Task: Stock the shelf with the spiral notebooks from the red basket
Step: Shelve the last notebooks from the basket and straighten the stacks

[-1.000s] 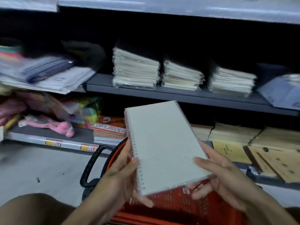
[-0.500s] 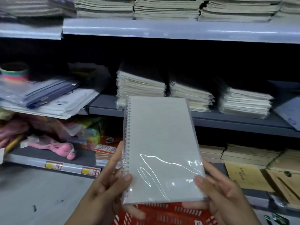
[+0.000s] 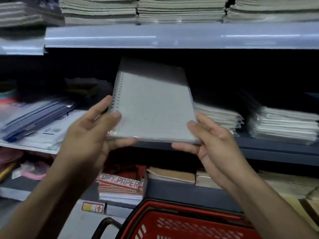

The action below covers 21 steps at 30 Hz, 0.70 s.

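Currently, head view: both hands hold one spiral notebook (image 3: 153, 106) up in front of the middle shelf (image 3: 276, 149). Notebook is grey-white, plastic-wrapped, wire binding along its left edge. Its far end reaches into the dark opening under the upper shelf (image 3: 172, 37) and lies in shadow; the near end is lit.

Left hand (image 3: 93, 133): grip closed round the near-left corner, thumb on the cover just below the binding, fingers curled underneath. Right hand (image 3: 214, 145): grip closed round the near-right corner, thumb on the cover's edge, fingers supporting from below. Whether the notebook touches the shelf board cannot be told; motion blur over the hands and cover.

Stacks of wrapped notebooks (image 3: 283, 125) sit on the middle shelf to the right of the held one, the nearest stack partly hidden behind it. More stacks line the upper shelf. Left of the hands, blue folders (image 3: 31, 116) lie on white packets.

Red basket (image 3: 186, 223) is at the bottom edge, below the hands, black handle at its left; contents not visible from here. On the lowest shelf behind it, a pack marked COPY PAPER (image 3: 120, 183) sits beside brown-covered pads (image 3: 172, 175).
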Available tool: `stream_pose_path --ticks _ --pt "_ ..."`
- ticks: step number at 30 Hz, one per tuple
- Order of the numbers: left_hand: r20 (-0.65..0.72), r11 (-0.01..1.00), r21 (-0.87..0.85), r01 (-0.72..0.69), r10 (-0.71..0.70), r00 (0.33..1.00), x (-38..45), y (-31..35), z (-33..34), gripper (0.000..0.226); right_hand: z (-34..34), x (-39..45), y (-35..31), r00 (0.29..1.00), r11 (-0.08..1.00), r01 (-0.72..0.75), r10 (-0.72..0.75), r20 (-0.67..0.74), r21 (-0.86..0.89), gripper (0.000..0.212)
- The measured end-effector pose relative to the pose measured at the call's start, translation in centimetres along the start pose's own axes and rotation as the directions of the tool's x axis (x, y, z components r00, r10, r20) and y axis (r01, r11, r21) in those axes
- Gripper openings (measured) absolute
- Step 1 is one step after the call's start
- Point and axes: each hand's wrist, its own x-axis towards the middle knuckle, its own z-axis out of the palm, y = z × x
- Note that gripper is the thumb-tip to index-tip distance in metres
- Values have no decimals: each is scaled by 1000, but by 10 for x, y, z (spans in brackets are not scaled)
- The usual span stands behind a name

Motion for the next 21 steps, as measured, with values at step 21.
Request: stream_pose_path --ticks 21 --pt "-156 680 692 -243 470 869 96 -26 11 41 20 90 56 845 898 177 -349 -405 -403 47"
